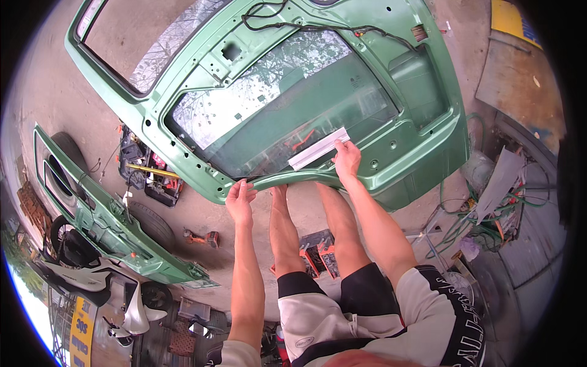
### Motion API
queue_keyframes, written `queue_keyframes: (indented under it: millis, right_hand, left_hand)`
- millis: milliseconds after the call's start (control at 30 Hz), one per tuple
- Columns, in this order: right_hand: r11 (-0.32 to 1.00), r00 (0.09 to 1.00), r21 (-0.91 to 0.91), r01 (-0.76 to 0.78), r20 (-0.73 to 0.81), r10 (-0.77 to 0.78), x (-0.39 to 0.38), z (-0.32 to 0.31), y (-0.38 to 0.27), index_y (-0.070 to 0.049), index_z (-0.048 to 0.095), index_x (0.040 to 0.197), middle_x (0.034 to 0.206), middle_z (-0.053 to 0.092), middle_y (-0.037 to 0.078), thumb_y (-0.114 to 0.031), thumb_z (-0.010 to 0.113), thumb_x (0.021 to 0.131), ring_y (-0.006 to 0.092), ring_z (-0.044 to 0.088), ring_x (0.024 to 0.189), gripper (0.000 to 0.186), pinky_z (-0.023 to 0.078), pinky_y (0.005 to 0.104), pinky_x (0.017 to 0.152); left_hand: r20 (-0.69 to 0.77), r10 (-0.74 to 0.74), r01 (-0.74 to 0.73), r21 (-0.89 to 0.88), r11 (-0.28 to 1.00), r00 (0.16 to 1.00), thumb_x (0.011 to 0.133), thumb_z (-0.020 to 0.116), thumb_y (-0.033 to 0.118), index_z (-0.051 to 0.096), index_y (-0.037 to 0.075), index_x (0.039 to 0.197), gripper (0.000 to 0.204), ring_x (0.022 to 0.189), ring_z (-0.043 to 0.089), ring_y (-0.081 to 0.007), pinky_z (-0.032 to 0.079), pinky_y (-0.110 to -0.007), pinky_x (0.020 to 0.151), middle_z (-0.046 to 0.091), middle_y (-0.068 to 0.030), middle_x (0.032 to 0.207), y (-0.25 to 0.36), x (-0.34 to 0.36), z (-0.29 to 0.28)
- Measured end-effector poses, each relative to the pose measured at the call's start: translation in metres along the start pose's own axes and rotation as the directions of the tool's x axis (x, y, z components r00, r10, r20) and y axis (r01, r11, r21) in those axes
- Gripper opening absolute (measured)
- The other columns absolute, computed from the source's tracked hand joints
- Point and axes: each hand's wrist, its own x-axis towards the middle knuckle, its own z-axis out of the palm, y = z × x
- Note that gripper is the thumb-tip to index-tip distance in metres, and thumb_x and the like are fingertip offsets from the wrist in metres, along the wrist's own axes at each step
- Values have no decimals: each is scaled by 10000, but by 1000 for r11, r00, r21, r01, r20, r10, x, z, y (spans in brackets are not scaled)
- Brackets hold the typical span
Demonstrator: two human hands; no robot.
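Observation:
A green car door panel [422, 140] with a glass window [269, 98] lies raised before me. My right hand [347, 162] grips a pale, straight strip [309, 153] over the lower part of the glass. My left hand [241, 202] is at the panel's near edge, below the glass's left corner, with thumb and finger pinched; what they hold, if anything, is too small to make out. A black wire harness [330, 27] runs over the upper part of the panel.
A second green door [85, 214] stands at left near tires [153, 226], a scooter [88, 281] and a tool case [140, 174]. A drill [202, 237] and orange tool box [324, 248] are below. Hoses [452, 226] and metal sheets [520, 85] fill the right side.

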Motion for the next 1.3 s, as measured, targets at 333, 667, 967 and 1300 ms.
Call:
queue_keyframes:
  millis: [333,667,967,1300]
  right_hand:
    - [974,985,-227,22,-163,-60,-10,2,-5,-55,650,773,583,652,66,-402,569,902,309,660,677,379,491,431,701]
    - [948,961,-317,30,-252,-115,-14,7,3,-80,662,900,819,709,159,-412,557,927,408,665,800,349,492,527,741]
    - [964,972,-266,2,-224,-64,-20,7,4,-93,624,951,813,696,201,-400,515,953,444,658,802,326,489,554,735]
    - [967,971,-253,-23,-236,-38,-23,4,-1,-67,637,928,800,680,233,-368,549,939,464,645,795,315,486,566,737]
  left_hand:
    - [241,-75,10,264,964,968,981,594,245,637,10,1130,282,766,665,-142,523,-263,694,702,-76,941,38,-47,10]
    - [241,-169,4,563,827,956,985,592,235,650,-12,1098,277,779,657,-125,517,-256,712,702,-68,893,17,-138,-87]
    - [345,-77,-152,589,794,935,992,584,224,658,-8,1103,267,792,648,-90,505,-240,713,706,-38,898,103,-113,-56]
    - [419,75,-362,665,654,905,989,580,207,646,-9,1103,252,799,666,-121,494,-240,693,704,-58,906,184,18,-58]
